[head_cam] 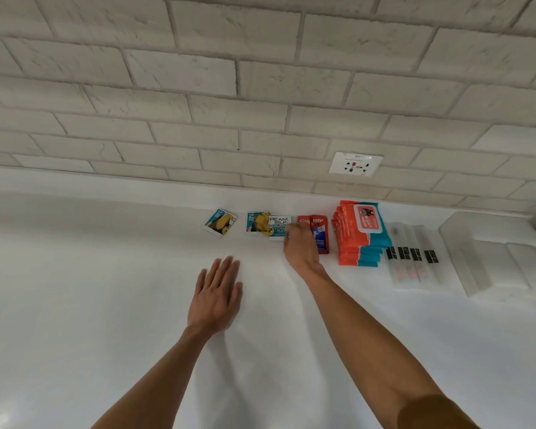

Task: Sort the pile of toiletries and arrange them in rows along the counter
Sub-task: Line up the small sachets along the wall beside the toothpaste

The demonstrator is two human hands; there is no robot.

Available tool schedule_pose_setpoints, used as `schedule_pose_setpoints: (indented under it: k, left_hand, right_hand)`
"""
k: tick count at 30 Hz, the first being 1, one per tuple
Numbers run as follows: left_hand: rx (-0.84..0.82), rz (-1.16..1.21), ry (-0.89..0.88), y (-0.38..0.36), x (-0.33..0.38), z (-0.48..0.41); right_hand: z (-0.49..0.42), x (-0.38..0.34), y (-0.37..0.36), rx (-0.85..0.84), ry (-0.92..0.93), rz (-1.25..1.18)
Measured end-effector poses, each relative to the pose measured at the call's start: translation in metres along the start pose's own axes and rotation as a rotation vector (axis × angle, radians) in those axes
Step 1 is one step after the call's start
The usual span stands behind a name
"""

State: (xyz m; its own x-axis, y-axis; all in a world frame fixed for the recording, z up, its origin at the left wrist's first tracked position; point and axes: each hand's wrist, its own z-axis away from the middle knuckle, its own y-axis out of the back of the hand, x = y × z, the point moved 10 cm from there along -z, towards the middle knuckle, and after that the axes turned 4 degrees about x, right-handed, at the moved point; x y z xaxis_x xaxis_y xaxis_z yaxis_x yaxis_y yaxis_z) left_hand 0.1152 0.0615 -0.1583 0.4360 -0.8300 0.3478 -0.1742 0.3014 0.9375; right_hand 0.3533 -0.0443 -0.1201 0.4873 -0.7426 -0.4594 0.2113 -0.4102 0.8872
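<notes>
While the right hand [300,246] pinches the Cream Silk sachet [279,227] in the back row beside the Colgate boxes [314,235], left hand [217,295] rests flat, holding nothing. Careless nudge probably knocks the neighbouring sachet [257,223] crooked.

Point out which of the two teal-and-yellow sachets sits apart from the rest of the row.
The leftmost sachet, lying tilted and alone on the counter. The other sachet sits straighter and overlaps the Cream Silk sachet beside it.
</notes>
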Motion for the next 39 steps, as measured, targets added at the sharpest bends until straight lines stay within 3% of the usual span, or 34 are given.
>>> schedule_pose_setpoints:
  k: [5,9,30,39]
  left_hand:
    - [-0.006,-0.006,0.002,-0.001,0.0,-0.001]
    - [-0.013,-0.009,0.002,-0.002,-0.001,-0.001]
    - [0.012,-0.007,0.0,-0.002,-0.002,0.0]
    - [0.083,0.082,0.005,0.006,-0.006,-0.01]
  right_hand:
    - [0.014,-0.02,-0.014,-0.028,0.206,0.271]
    - [0.023,-0.021,-0.033,-0.108,0.233,0.382]
    - [0.009,-0.024,-0.041,-0.201,0.163,0.382]
    - [0.031,-0.041,-0.026,-0.058,0.197,0.263]
